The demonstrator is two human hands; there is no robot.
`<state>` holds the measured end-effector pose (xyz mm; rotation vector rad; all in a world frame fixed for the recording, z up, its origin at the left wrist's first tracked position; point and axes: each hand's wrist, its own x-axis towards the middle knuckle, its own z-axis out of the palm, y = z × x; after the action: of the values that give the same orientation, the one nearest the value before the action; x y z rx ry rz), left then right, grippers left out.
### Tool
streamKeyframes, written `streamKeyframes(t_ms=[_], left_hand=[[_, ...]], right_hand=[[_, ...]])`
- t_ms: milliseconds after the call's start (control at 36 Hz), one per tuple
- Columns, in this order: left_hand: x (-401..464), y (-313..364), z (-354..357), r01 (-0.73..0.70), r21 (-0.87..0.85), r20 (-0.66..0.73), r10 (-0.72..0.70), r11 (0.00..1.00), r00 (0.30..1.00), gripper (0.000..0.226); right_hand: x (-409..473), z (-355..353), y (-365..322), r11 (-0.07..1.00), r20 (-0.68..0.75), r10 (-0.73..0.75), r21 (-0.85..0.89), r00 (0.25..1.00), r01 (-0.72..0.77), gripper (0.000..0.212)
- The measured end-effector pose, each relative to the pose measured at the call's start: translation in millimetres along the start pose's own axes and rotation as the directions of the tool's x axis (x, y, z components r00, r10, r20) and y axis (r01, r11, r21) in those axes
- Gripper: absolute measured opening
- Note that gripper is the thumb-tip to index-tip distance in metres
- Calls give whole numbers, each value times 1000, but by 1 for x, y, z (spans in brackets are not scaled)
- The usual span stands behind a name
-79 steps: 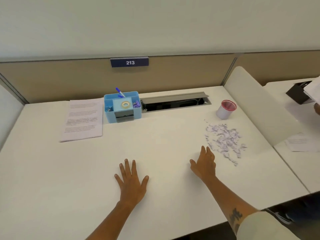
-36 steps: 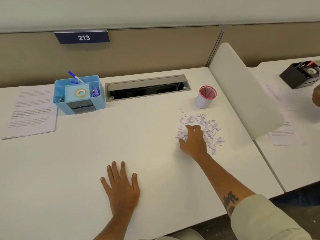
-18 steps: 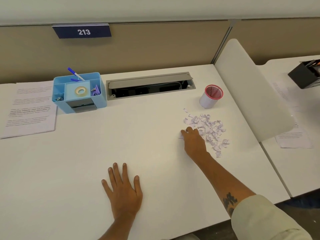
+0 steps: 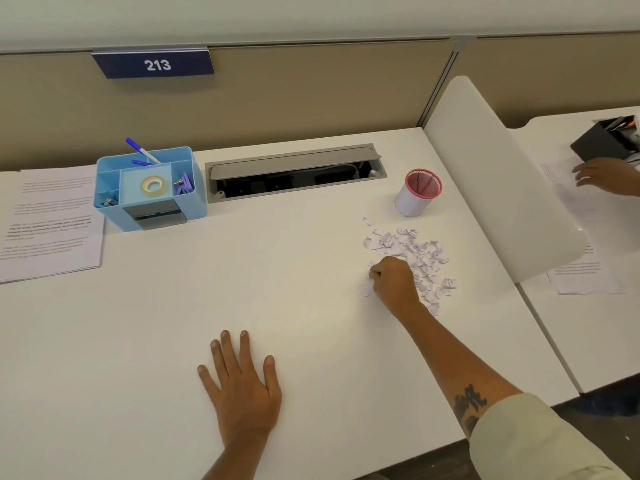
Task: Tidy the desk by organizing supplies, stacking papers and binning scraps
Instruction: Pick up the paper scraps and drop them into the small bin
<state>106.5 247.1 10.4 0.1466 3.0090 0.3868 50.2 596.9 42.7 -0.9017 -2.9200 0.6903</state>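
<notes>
Head-height, angled down over desk

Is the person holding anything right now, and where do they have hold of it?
The right hand pinches a few paper scraps at the pile's near-left edge, fingers curled round them. The left hand lies flat on the desk, holding nothing.

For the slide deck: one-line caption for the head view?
Right hand pinches paper scraps near the red-rimmed cup; left hand rests flat on the desk.
</notes>
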Motion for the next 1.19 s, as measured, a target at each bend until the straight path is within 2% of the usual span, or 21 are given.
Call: streamKeyframes(t_ms=[111, 194, 222, 278, 417, 500, 611, 667, 750, 833, 972, 1194], left_hand=[[0, 0, 0, -2, -1, 3, 2, 1000, 1000, 74], [0, 0, 0, 0, 0, 4, 0, 1000, 1000, 74], [0, -1, 0, 2, 1, 5, -2, 1000, 1000, 75], [1, 0, 0, 4, 1, 2, -4, 1000, 1000, 75], [0, 2, 0, 10, -13, 0, -10, 1000, 1000, 75], [1, 1, 0, 12, -15, 2, -12, 1000, 1000, 75], [2, 2, 1, 14, -37, -9, -14, 999, 1000, 76], [2, 3, 2, 20, -46, -19, -21, 999, 1000, 76], [3, 4, 4, 34, -54, -31, -36, 998, 999, 77], [4, 4, 6, 45, -48, -44, -47, 998, 998, 77], [6, 7, 7, 53, -46, -80, -56, 998, 995, 76], [7, 6, 9, 46, -54, -84, -51, 997, 995, 77]], right_hand=[[5, -28, 0, 950, 20, 159, 268, 987, -159, 19], [10, -46, 2, 845, 53, 267, 468, 962, -260, 28], [12, -53, 3, 804, 67, 295, 522, 953, -286, 22], [19, -67, 3, 732, 97, 330, 601, 939, -320, 10], [50, -100, 11, 612, 102, 379, 717, 920, -332, 18], [72, -122, 13, 608, 68, 398, 728, 915, -318, 11], [107, -147, 15, 593, -26, 409, 767, 912, -244, 19], [125, -155, 15, 600, -54, 419, 766, 907, -231, 11], [150, -162, 15, 642, -131, 417, 743, 899, -190, 22], [169, -162, 12, 702, -176, 415, 687, 893, -190, 22], [187, -151, 14, 818, -176, 380, 523, 908, -241, 16], [192, -149, 12, 882, -162, 349, 391, 923, -265, 27]])
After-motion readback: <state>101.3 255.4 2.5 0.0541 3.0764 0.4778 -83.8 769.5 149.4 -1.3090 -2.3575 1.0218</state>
